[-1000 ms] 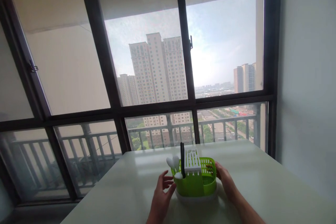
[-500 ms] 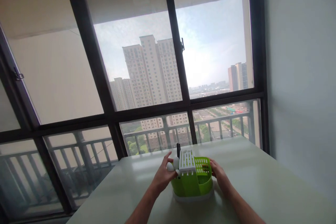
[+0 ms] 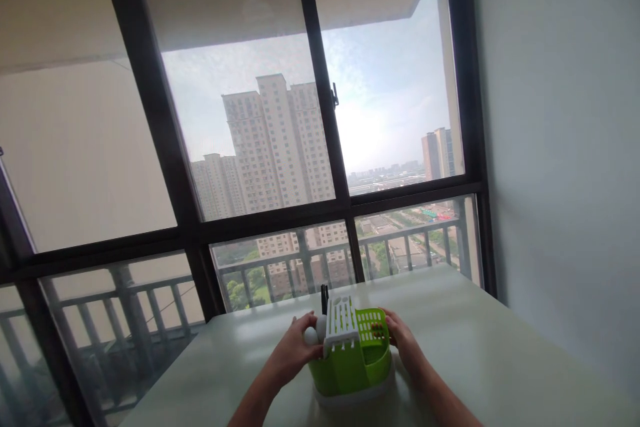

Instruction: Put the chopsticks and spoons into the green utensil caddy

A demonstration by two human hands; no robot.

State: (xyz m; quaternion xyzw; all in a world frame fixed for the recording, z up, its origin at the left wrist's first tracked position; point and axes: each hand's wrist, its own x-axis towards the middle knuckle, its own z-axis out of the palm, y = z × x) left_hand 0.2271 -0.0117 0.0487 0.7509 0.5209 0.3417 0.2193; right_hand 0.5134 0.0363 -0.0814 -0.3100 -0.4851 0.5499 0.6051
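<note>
A green cutlery holder [image 3: 340, 370] with a white base and a white slotted rack [image 3: 343, 317] stands on the pale table. Black chopsticks [image 3: 325, 299] stick up behind the rack, and white rounded spoon ends [image 3: 311, 335] show at its left. My left hand [image 3: 293, 350] is curled round the holder's left end, thumb at the front and fingers behind the spoon ends. Against the right end, beside the green perforated basket part, my right hand [image 3: 404, 341] is closed on the wall. Its fingertips show through the holes.
The glossy pale table [image 3: 480, 360] reaches back to a dark-framed window [image 3: 270, 219]. A plain wall [image 3: 560, 147] rises on the right. Outside are a balcony railing [image 3: 400, 240] and tall buildings [image 3: 280, 147].
The view has shifted slightly, so the whole scene sits lower and further left. My left fingers, raised before, are now curled lower beside the spoon ends. My right hand stays on the holder.
</note>
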